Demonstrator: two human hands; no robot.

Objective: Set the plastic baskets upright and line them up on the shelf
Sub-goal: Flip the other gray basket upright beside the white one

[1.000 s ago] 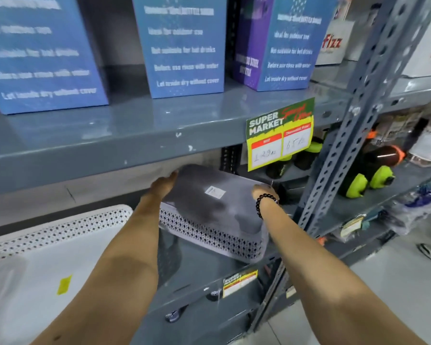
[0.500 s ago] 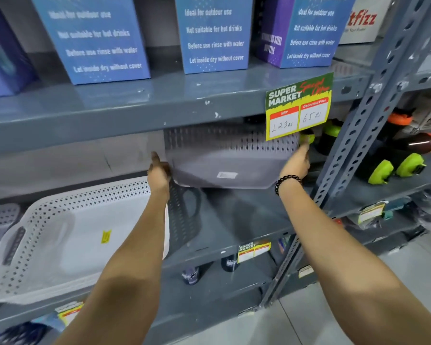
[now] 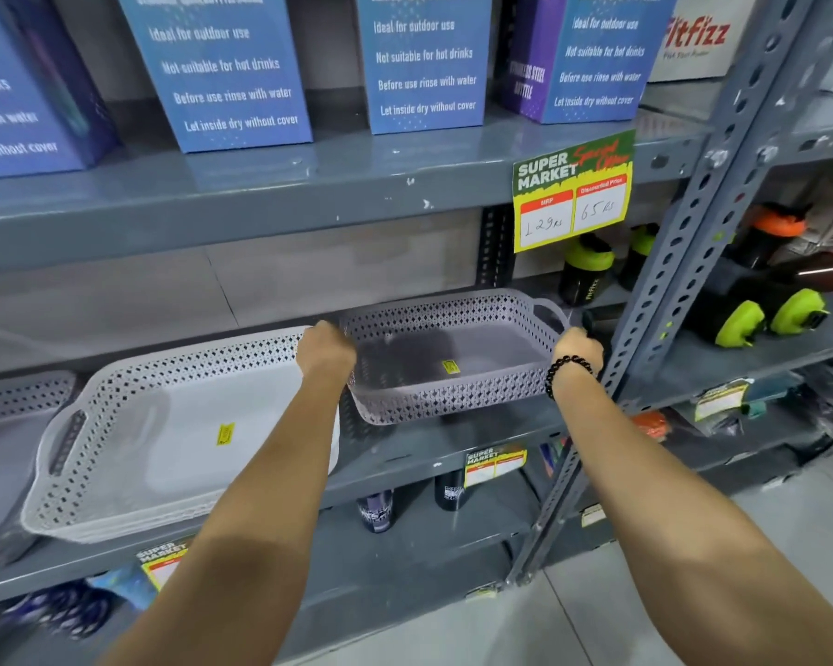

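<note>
A grey perforated plastic basket (image 3: 453,358) is upright, open side up, over the grey metal shelf (image 3: 453,439), with a yellow sticker inside. My left hand (image 3: 325,350) grips its left end and my right hand (image 3: 579,348), with a black bead bracelet at the wrist, grips its right end by the handle. Whether the basket rests on the shelf or is held just above it, I cannot tell. A white perforated basket (image 3: 164,435) stands upright to its left. Another grey basket (image 3: 10,401) shows partly at the far left edge.
Blue boxes (image 3: 232,74) stand on the shelf above. A price sign (image 3: 573,194) hangs from that shelf's edge. A perforated steel upright (image 3: 684,262) rises right of the grey basket. Black bottles with green lids (image 3: 592,266) stand behind and to the right.
The grey basket was bottom up, then tipped on edge, and is now open side up. Both hands turned with it and stayed on its ends.
</note>
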